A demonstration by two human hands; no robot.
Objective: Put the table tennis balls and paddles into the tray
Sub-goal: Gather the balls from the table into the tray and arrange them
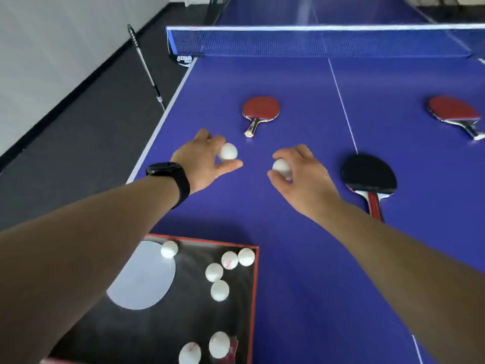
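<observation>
My left hand [203,164] grips one white ball [227,152] between thumb and fingers, just above the blue table. A little to the right, my right hand [301,177] holds a second white ball [282,167]. The black tray with a red rim [256,285] lies near me at the lower left and holds several white balls [220,290]. A red paddle [260,109] rests beyond my hands. To the right of my right hand lies a black paddle [368,177]. Another red paddle [455,111] sits at the far right.
The net [315,44] spans the blue table [301,258] at the back. The table's left edge runs diagonally beside dark floor, where a thin metal pole [147,67] leans. A pale oval patch [147,277] shows on the tray's bottom.
</observation>
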